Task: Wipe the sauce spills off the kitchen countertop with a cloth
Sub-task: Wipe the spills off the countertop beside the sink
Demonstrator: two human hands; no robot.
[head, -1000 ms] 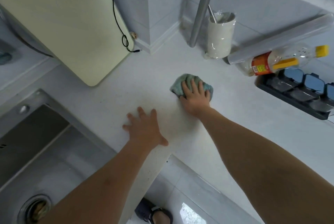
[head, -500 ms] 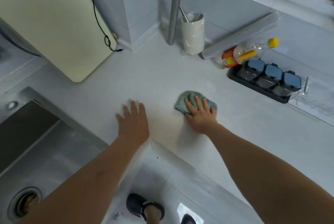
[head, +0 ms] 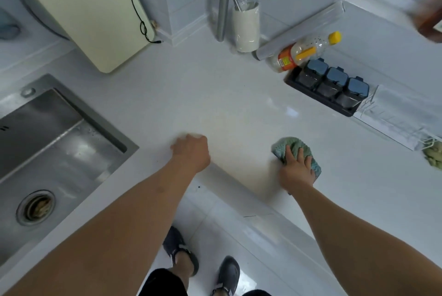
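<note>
Fingers [head: 293, 154] of right hand [head: 296, 171] spread flat, pressing teal cloth [head: 296, 149] onto table [head: 227, 94] near front edge | left hand [head: 191, 152] curled, holding nothing, on table | 3 dark jars [head: 332, 85] behind

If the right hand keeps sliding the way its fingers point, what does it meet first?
Beyond the cloth under the right hand, bare countertop, then probably the black seasoning-box rack; depth is hard to judge.

Two hands [head: 191, 152] [head: 296, 171], one cloth [head: 296, 149], three dark canisters [head: 313, 73] [head: 336, 80] [head: 356, 90], one bottle [head: 303, 54], one sink [head: 47, 142]
</note>
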